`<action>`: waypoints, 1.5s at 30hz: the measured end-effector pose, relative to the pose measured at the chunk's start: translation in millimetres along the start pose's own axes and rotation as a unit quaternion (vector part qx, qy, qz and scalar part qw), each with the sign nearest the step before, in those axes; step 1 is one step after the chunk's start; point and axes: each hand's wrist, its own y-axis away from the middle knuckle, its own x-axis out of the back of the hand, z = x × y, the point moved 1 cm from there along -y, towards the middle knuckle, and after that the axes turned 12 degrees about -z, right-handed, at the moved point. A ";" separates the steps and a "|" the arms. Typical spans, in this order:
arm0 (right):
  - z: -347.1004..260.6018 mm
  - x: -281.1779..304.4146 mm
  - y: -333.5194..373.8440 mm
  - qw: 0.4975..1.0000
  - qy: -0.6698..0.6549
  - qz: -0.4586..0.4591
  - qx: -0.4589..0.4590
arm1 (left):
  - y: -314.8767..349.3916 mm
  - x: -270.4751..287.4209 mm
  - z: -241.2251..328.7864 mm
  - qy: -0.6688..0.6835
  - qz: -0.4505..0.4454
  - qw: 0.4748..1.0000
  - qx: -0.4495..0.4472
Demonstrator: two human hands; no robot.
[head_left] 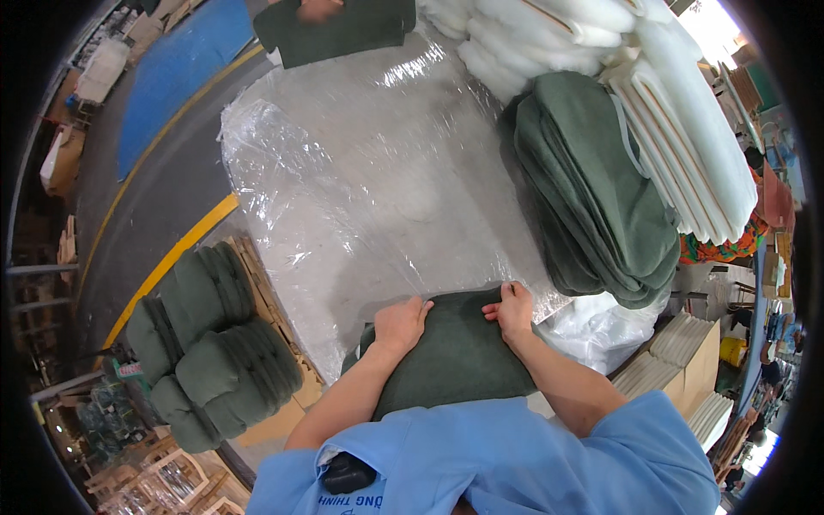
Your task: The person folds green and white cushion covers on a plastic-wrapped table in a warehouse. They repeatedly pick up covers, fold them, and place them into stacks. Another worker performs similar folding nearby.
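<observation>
A dark green fabric cover [459,356] lies against my front at the near edge of a plastic-wrapped table [386,172]. My left hand [403,324] grips its far left corner, the fingers curled over the edge. At the far right corner, my right hand [513,307] pinches the same edge between thumb and fingers. Between the two hands the cloth's far edge runs nearly straight. To the right on the table rests a tall pile of similar green covers [592,189], close to my right hand.
White padding sheets [687,146] are stacked behind the green pile. Finished-looking green cushions [227,369] stand in rows at lower left. Across the table another person's hand [319,9] is over a green piece [339,34]. Cardboard boxes [687,356] stand at right.
</observation>
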 end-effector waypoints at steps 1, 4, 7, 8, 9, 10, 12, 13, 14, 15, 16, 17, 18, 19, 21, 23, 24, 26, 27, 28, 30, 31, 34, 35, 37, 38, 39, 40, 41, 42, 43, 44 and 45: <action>-1.6 -0.7 -0.2 1.000 -0.001 -0.004 0.005 | 1.1 5.4 -2.9 -0.002 -0.015 1.000 -0.015; -3.2 0.5 0.7 1.000 0.000 -0.004 0.011 | 15.2 36.4 -12.4 -0.046 -0.087 0.995 -0.020; -3.4 -1.0 1.5 1.000 0.014 -0.008 0.009 | 31.5 48.0 -32.2 -0.068 -0.119 0.991 0.003; -4.0 -1.1 2.2 1.000 0.017 -0.010 0.010 | 35.7 45.4 -36.7 -0.069 -0.121 0.990 0.013; -4.0 -3.1 2.1 1.000 0.023 -0.015 0.010 | 38.5 38.3 -38.1 -0.062 -0.100 0.993 0.022; -4.0 -4.7 2.5 0.999 0.034 -0.014 0.009 | 39.4 30.0 -37.0 -0.056 -0.079 0.995 0.030; -2.5 -5.3 3.6 0.998 0.056 -0.011 0.006 | 38.3 20.4 -38.3 -0.037 -0.050 0.997 0.045; -1.1 -5.2 3.7 0.998 0.056 -0.009 0.007 | 37.2 17.5 -39.1 -0.025 -0.042 0.997 0.052; 0.3 -5.1 3.8 0.998 0.056 -0.007 0.009 | 35.9 14.6 -39.5 -0.013 -0.034 0.998 0.058; 2.5 -6.4 4.1 0.998 0.054 -0.004 0.009 | 34.5 14.3 -38.1 -0.018 -0.029 0.997 0.064; 4.0 -6.9 4.0 0.998 0.062 -0.008 0.009 | 32.6 13.9 -36.2 -0.022 -0.025 0.997 0.071; 5.2 -6.6 3.7 0.997 0.070 -0.011 0.009 | 31.8 14.1 -35.4 -0.027 -0.021 0.996 0.077; 4.3 -4.7 3.3 0.997 0.078 -0.014 0.013 | 30.1 12.4 -36.4 -0.025 -0.011 0.997 0.075; 4.8 -4.8 2.9 0.997 0.081 -0.012 0.013 | 29.2 10.7 -37.5 -0.023 -0.001 0.997 0.073; 5.5 -6.5 1.2 0.996 0.084 -0.008 0.021 | 28.7 10.5 -37.4 -0.022 0.013 0.998 0.065; 6.2 -4.3 2.9 0.996 0.087 -0.008 0.018 | 28.6 13.8 -34.7 -0.022 0.020 0.998 0.053; 1.4 -5.1 4.0 0.996 0.087 -0.009 0.023 | 27.3 15.2 -35.0 -0.028 0.011 0.998 0.059; -9.2 -5.8 5.6 0.994 0.101 -0.033 -0.001 | 29.0 16.9 -34.3 -0.040 -0.009 0.997 0.071; -13.4 -4.4 8.6 0.993 0.109 -0.042 -0.016 | 31.6 19.4 -33.9 -0.066 -0.007 0.996 0.058; -18.1 -2.5 13.1 0.991 0.118 -0.070 0.010 | 35.1 23.2 -34.7 -0.092 -0.004 0.995 0.046; -29.4 4.6 23.1 0.982 0.132 -0.118 0.063 | 42.4 35.5 -26.3 -0.111 0.050 0.993 -0.004; -42.8 14.9 36.2 0.960 0.213 -0.164 0.081 | 51.4 49.7 -13.6 -0.102 0.094 0.990 -0.040; -75.6 43.7 95.0 0.851 0.395 -0.327 0.110 | 97.0 81.0 15.8 0.076 -0.062 0.989 -0.111; -68.3 52.7 108.2 0.813 0.416 -0.389 0.117 | 109.4 82.3 22.5 0.156 -0.159 0.967 -0.127; -42.3 59.8 124.1 0.736 0.483 -0.444 0.164 | 122.6 56.6 18.6 0.136 -0.213 0.957 -0.142; -22.8 58.8 115.1 0.697 0.531 -0.437 0.202 | 121.4 34.5 7.1 0.097 -0.151 0.967 -0.182; -19.2 59.7 105.4 0.704 0.541 -0.423 0.184 | 114.3 26.2 -4.5 0.102 -0.135 0.967 -0.191; -19.9 57.8 96.1 0.712 0.546 -0.408 0.167 | 109.3 29.2 -15.3 0.105 -0.122 0.966 -0.201; -19.8 59.7 93.5 0.725 0.546 -0.396 0.144 | 111.9 38.0 -20.6 0.125 -0.143 0.974 -0.125; -28.8 60.8 103.5 0.723 0.542 -0.401 0.152 | 120.5 48.9 -29.1 0.146 -0.156 0.976 -0.040; -41.7 61.2 121.1 0.717 0.541 -0.409 0.162 | 135.1 53.3 -47.0 0.152 -0.132 0.979 0.032; -54.2 62.9 138.9 0.713 0.540 -0.412 0.173 | 150.8 54.5 -61.1 0.158 -0.107 0.977 0.099; -53.5 67.6 151.5 0.705 0.509 -0.441 0.222 | 167.6 54.7 -65.7 0.277 -0.086 0.953 0.091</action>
